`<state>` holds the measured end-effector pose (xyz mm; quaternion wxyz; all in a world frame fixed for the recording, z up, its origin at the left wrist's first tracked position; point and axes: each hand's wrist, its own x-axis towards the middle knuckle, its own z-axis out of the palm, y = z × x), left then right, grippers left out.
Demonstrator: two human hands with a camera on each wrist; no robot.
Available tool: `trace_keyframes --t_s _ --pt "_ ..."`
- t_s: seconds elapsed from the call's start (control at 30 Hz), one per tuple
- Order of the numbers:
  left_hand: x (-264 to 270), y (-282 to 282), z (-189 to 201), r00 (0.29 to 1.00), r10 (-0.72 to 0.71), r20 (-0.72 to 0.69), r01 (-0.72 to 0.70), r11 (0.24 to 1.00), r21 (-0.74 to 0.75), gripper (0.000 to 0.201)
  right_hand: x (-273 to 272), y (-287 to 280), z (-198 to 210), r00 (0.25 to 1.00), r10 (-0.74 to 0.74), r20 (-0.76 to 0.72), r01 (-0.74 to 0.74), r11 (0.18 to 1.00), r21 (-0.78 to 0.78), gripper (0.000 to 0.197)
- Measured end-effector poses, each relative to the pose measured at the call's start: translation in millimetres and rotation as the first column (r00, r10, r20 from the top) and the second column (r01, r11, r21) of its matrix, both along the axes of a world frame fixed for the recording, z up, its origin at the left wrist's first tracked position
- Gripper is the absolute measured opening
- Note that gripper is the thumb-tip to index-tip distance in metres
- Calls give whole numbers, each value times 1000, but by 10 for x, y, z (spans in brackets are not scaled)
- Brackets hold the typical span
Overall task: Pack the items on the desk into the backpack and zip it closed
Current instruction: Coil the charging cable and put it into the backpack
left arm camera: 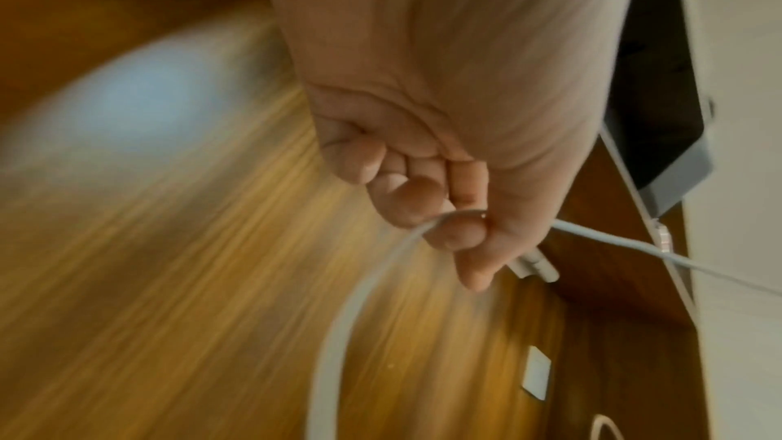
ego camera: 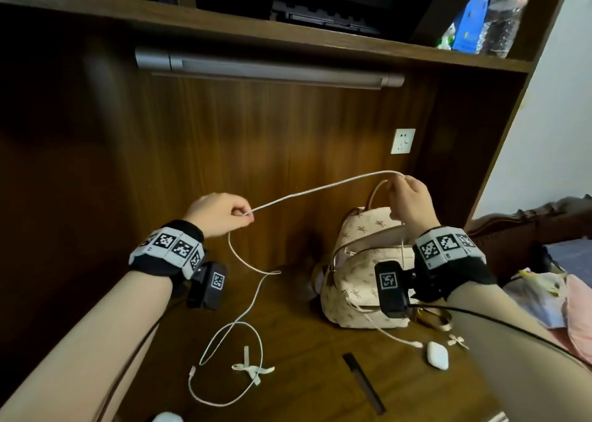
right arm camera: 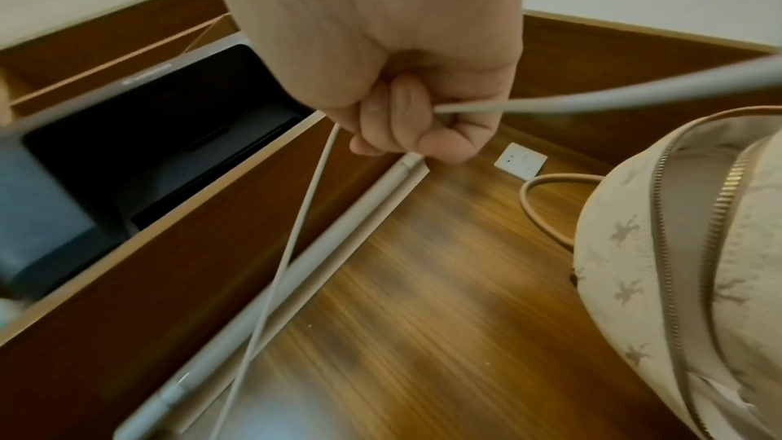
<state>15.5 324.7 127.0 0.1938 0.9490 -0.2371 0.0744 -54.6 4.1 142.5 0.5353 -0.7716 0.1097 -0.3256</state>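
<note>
A long white charging cable [ego camera: 320,191] stretches in the air between my two hands. My left hand [ego camera: 243,212] pinches it at the left, and from there it hangs down into loops on the desk [ego camera: 288,341]. My right hand [ego camera: 397,181] pinches it above the cream patterned backpack [ego camera: 362,261], whose top zip is open. A white earbuds case [ego camera: 437,355], a black comb [ego camera: 363,383] and a white ribbon bow [ego camera: 253,368] lie on the desk. The left wrist view shows my left hand [left arm camera: 448,223] pinching the cable [left arm camera: 338,330]. In the right wrist view my right hand [right arm camera: 423,126] grips the cable [right arm camera: 592,96] beside the backpack [right arm camera: 634,263].
A grey light bar [ego camera: 269,69] hangs under the shelf above the desk. A white wall socket [ego camera: 403,141] sits on the back panel. A second small bow [ego camera: 458,341] lies right of the earbuds case. A bed with cloths [ego camera: 560,293] borders the desk's right side.
</note>
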Motion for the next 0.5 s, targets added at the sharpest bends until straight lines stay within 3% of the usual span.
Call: trace_keyframes --t_s 0.1,0.17,0.27,0.37,0.5 --pt "21 204 -185 992 20 -122 -35 992 -124 18 -21 -145 -127 999 -36 -27 39 995 94 28" --pt "3 255 -230 987 15 -163 -60 959 -277 22 -51 -136 -243 994 -13 -109 14 1000 9 30" --pt "-128 125 -129 970 -90 -224 -37 863 -504 26 -83 58 -442 948 157 -276 -168 986 -16 28" --pt "-348 -142 99 940 -238 -243 14 740 -673 32 -145 334 -600 850 334 -407 -373 928 -16 15" --pt "-643 -436 358 915 -371 -158 135 651 -747 30 -217 630 -707 763 463 -451 -554 828 -87 54"
